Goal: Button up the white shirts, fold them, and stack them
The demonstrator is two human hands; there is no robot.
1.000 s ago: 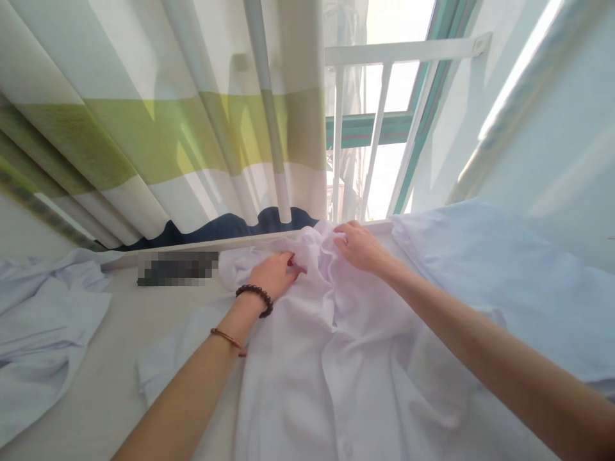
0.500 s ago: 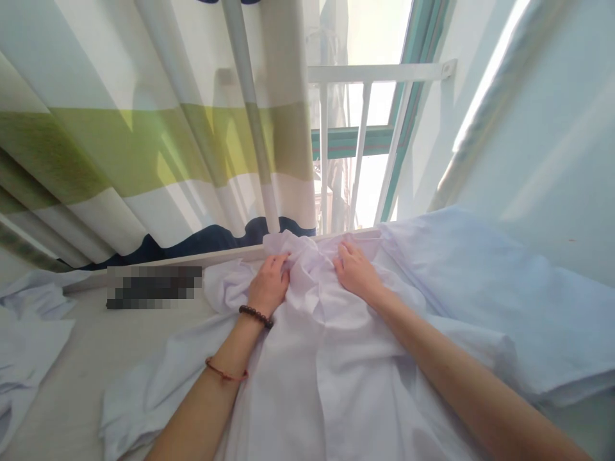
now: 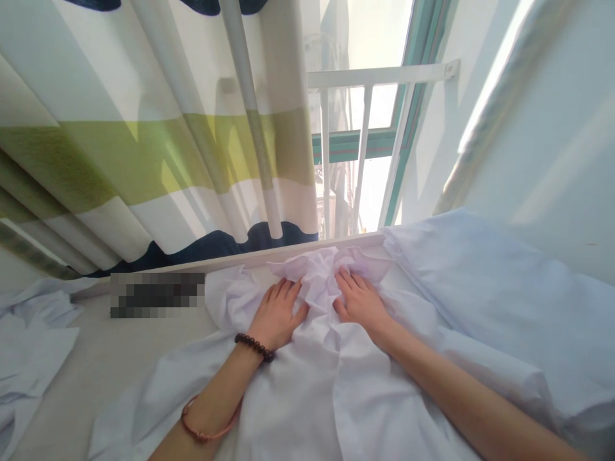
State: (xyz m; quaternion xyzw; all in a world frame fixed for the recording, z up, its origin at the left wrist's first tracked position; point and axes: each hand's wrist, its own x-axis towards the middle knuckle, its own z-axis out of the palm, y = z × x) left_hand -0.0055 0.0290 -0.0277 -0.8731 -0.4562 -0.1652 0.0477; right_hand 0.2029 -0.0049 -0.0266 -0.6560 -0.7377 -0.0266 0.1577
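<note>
A white shirt [image 3: 293, 397] lies in front of me, its upper end near the window bunched into folds and its sleeve spread to the left. My left hand [image 3: 277, 312] rests palm down on the left of the bunched cloth, fingers spread. On the other side of the bunch, my right hand [image 3: 360, 299] also lies palm down, with its fingertips on the creased fabric near the collar. Both hands are open and touch the cloth. Dark beads circle my left wrist, and a thin reddish band is higher on that forearm.
A folded pile of white cloth [image 3: 509, 301] lies at right against the wall. More white cloth [image 3: 33, 346] is at far left, near a dark pixelated patch [image 3: 156, 296]. Behind hang striped curtains [image 3: 192, 147], with white railings [image 3: 365, 121] before the window.
My left hand has loosened from the bunched cloth and spread its fingers. Both hands and the bunched cloth sit lower in view, and the shirt's top end fans out wider.
</note>
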